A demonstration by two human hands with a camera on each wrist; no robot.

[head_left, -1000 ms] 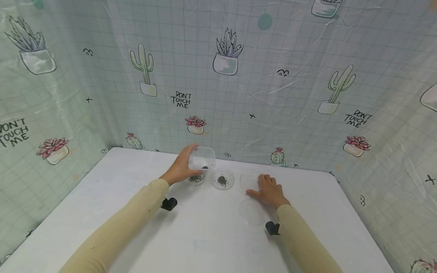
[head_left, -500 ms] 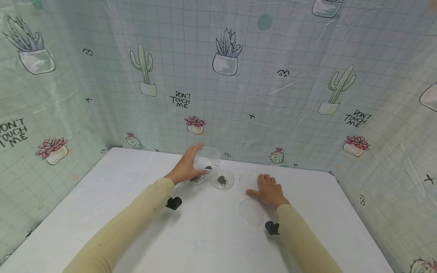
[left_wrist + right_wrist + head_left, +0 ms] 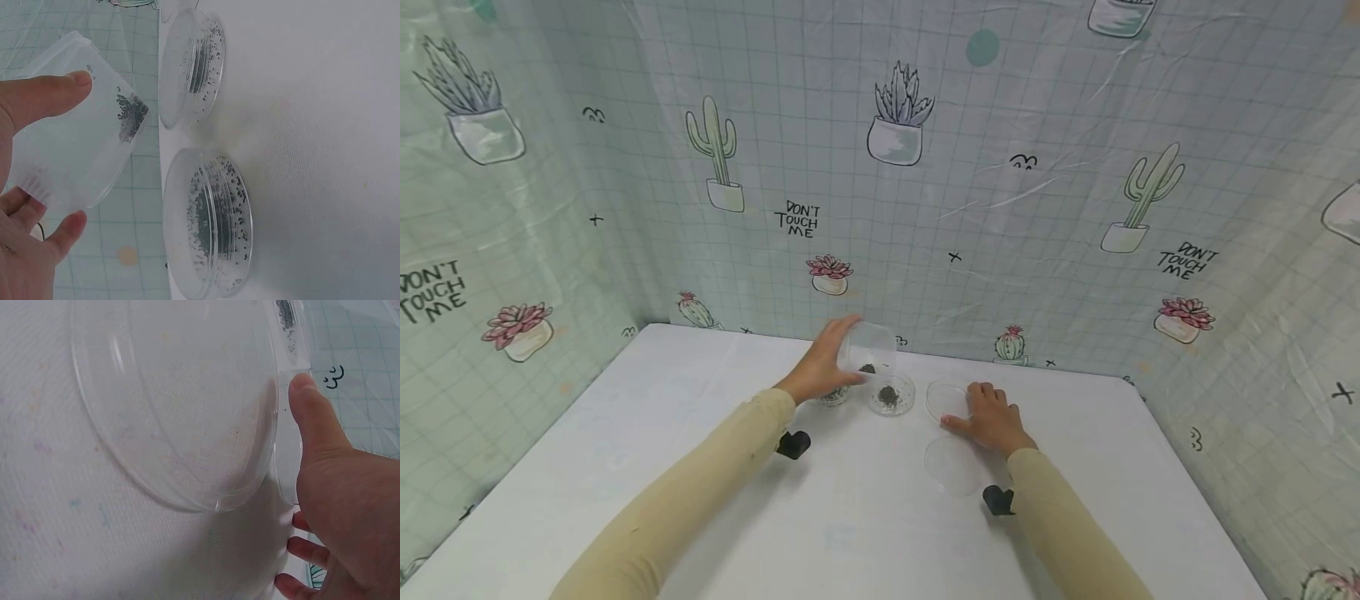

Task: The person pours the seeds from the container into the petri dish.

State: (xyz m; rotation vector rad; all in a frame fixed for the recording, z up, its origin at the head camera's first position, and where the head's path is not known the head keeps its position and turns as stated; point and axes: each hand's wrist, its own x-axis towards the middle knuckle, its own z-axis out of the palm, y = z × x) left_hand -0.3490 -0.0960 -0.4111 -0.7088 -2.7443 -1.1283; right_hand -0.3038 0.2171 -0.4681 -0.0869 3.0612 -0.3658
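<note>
My left hand (image 3: pixel 822 368) grips a clear square plastic container (image 3: pixel 69 150), thumb on one side and fingers on the other. It is tilted, and dark granules (image 3: pixel 132 117) are gathered in its lower corner. In the head view it is just behind the middle petri dish (image 3: pixel 901 406), which has a small dark heap in it. The left petri dish (image 3: pixel 231 250) also bears dark granules and is partly hidden by my hand in the head view. My right hand (image 3: pixel 996 421) holds the right petri dish (image 3: pixel 942 400) at its rim, between thumb and fingers; no granules show there.
A clear round dish or lid (image 3: pixel 953 467) lies in front of the right petri dish. Everything stands on a white table (image 3: pixel 850 517). A cactus-printed curtain (image 3: pixel 955 208) rises close behind the dishes. A black wrist piece (image 3: pixel 793 444) hangs beneath each forearm.
My left hand has moved right with the tilted container, from over the left petri dish towards the middle one. My right hand and the dishes have stayed where they were.
</note>
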